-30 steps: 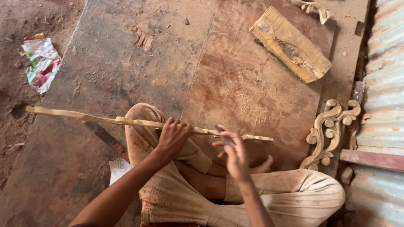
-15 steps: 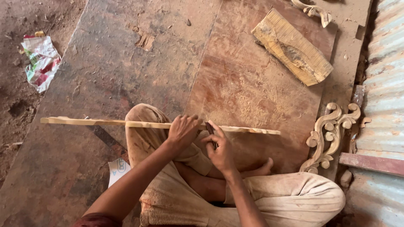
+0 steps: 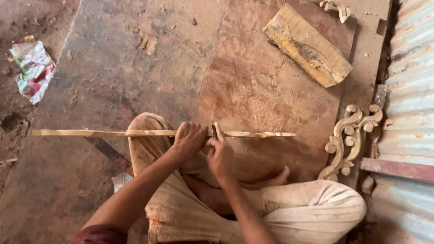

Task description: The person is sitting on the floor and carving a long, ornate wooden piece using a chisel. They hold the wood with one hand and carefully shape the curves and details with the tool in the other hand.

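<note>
So you're sitting cross-legged on the floor, dusty beige trousers [image 3: 289, 208] filling the near edge of the view, one bare foot [image 3: 275, 177] poking out to the right of your wrists. Both forearms come up from the bottom and meet over your left knee. Your left hand [image 3: 189, 141] is curled shut around the long thin wooden strip [image 3: 108, 133], knuckles up, gripping it about mid-length. Your right hand [image 3: 220, 153] is right beside it, touching, fingers closed on what looks like a small dark tool [image 3: 214, 131] pressed against the strip; too small to tell what kind.

That strip lies roughly level across your knee, running from far out on the left over the grey floor to a tapered end on the right above the reddish board [image 3: 262, 90].

Just right of your knee, a carved scroll-shaped wooden ornament [image 3: 350, 138] leans near the corrugated metal sheet [image 3: 407, 90] along the right edge. Farther off, a chunky yellowish wood block [image 3: 307, 44] lies at an angle on the board, with another small carved piece [image 3: 335, 8] at the very top. Way over on the far left, a crumpled red, green and white wrapper [image 3: 32, 68] sits in the dirt.
</note>
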